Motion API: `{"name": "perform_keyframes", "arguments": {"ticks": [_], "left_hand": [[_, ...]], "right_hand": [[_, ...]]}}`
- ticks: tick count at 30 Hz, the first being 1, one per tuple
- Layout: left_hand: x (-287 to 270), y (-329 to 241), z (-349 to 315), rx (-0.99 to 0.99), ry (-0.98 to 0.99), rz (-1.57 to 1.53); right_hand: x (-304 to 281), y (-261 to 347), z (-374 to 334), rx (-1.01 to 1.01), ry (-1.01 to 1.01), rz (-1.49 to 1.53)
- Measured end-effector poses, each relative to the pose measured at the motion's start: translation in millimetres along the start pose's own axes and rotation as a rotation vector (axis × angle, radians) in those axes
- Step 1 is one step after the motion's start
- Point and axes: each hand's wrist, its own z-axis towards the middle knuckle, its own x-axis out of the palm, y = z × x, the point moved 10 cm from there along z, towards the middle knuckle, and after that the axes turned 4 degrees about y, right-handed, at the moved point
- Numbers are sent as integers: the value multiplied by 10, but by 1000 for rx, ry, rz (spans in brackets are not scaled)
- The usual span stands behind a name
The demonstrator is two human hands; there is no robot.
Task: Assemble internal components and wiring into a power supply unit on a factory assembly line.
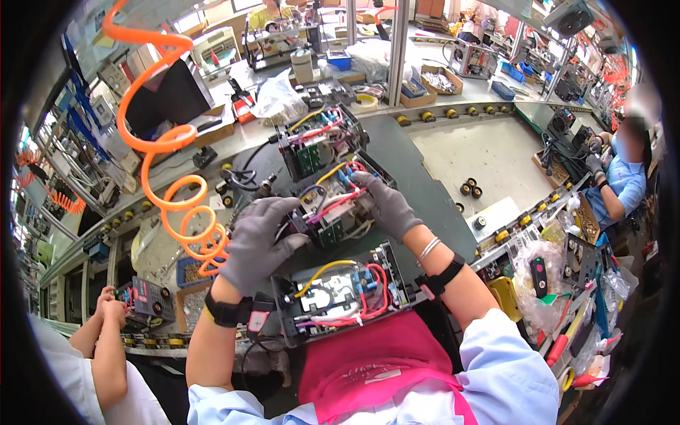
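Three open electronic units with bare circuit boards and coloured wires stand in a row before me. Both my hands, in grey gloves, are at the middle unit (334,216). My left hand (261,237) grips its left end, thumb and fingers around the edge beside a black cable. Around the right end curls my right hand (386,204), its fingertips by the red wires and blue connectors; its thumb is hidden. Closest to my body, the near unit (329,292) shows yellow and red wires. The far unit (322,145) stands beyond the middle one.
An orange coiled air hose (159,145) hangs at the left. The units rest on a dark green board (425,191) beside roller tracks. Co-workers' hands (110,308) work at the left and farther right. Tools and plastic bags (559,304) crowd the right side.
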Motion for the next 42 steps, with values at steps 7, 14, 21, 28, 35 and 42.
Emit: {"name": "perform_keyframes", "arguments": {"ticks": [7,14,21,28,35,42], "left_hand": [[405,59,192,8,335,10],[342,-23,182,51,292,90],[-317,-252,-442,-118,155,-62],[76,-320,-1279,-149,46,-36],[219,-405,-1229,-144,-257,-133],[332,-377,-1044,-190,-330,-104]], "right_hand": [[75,-88,89,59,41,-200],[-24,104,48,-17,-92,15],[-514,250,-908,5,-170,310],[-364,652,-1761,-147,147,46],[-79,433,-1822,-112,221,6],[-265,255,-1498,-223,56,-103]]}}
